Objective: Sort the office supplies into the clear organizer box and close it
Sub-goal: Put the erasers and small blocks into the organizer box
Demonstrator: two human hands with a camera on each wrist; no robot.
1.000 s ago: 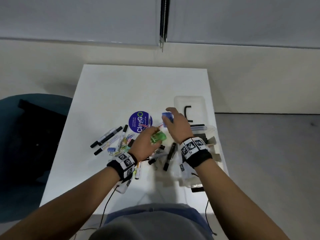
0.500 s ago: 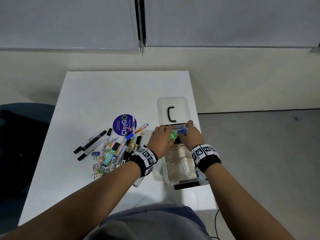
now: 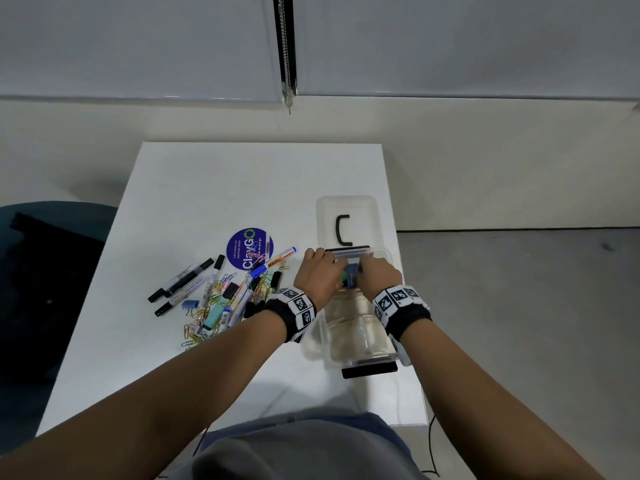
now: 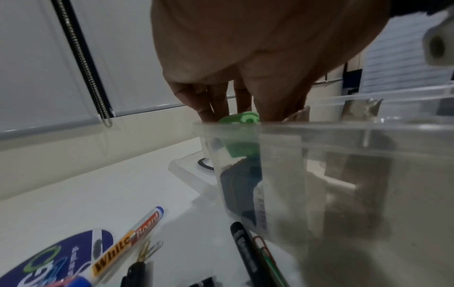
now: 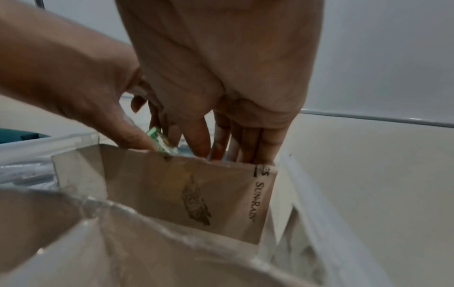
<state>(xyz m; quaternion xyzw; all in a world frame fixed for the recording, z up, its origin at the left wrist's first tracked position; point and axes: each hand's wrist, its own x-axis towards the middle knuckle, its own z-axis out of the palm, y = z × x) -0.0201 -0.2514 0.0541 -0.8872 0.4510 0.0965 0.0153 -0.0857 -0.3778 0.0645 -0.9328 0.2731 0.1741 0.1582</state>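
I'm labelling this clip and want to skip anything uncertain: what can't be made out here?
- Blue item: head view, mostly covered by the right hand; its kind is unclear.
- Green item: left wrist view, the left hand and the organizer box wall blur it.
- Far compartment's contents: right wrist view, hidden behind the cardboard divider.
- Paper clips: head view, too small to count.

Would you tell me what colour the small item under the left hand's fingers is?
Green item, clearest in the left wrist view.
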